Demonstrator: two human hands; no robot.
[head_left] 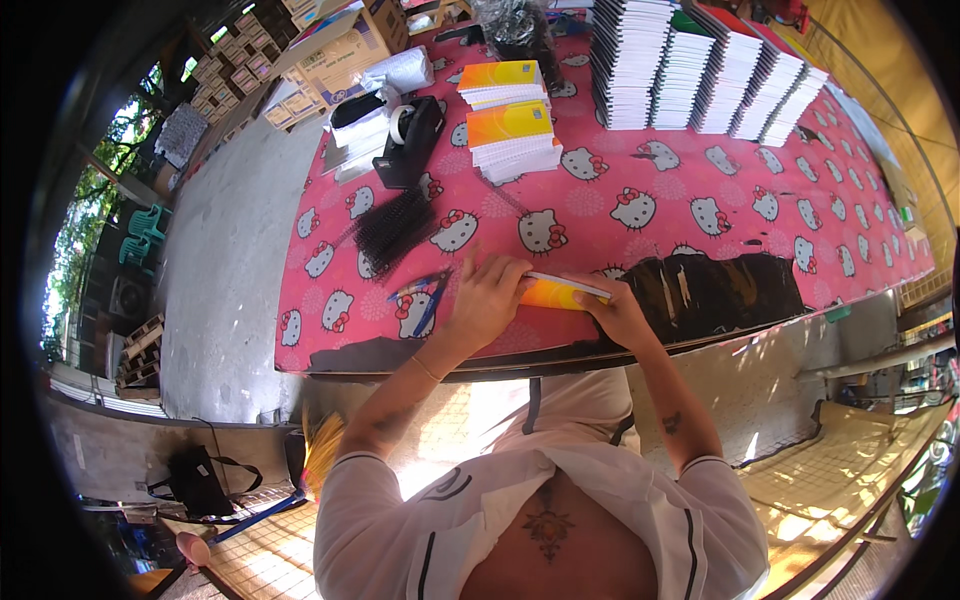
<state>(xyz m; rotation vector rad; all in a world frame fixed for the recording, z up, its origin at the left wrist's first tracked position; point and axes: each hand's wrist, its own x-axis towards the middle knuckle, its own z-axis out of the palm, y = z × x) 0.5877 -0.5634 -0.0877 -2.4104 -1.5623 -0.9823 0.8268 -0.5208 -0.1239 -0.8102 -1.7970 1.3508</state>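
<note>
Near the table's front edge, a small yellow-orange booklet [553, 294] with a white page edge is held tilted between both hands. My left hand [488, 293] is closed on its left end. My right hand [617, 311] grips the right end, thumb and fingers at its edge. Just left of my left hand lies a tool with blue handles [432, 308], probably pliers. Beyond it sits a pile of black binding coils [393, 232]. Farther back are stacks of matching booklets, one [515, 140] nearer and another [499, 82] behind it.
Tall notebook stacks [632, 65] stand at the back right of the pink patterned table [590, 215]. A black tape dispenser [410, 143], a plastic-wrapped roll [398, 70] and a cardboard box [345, 55] are at the back left. A torn dark patch [720, 297] covers the front right edge.
</note>
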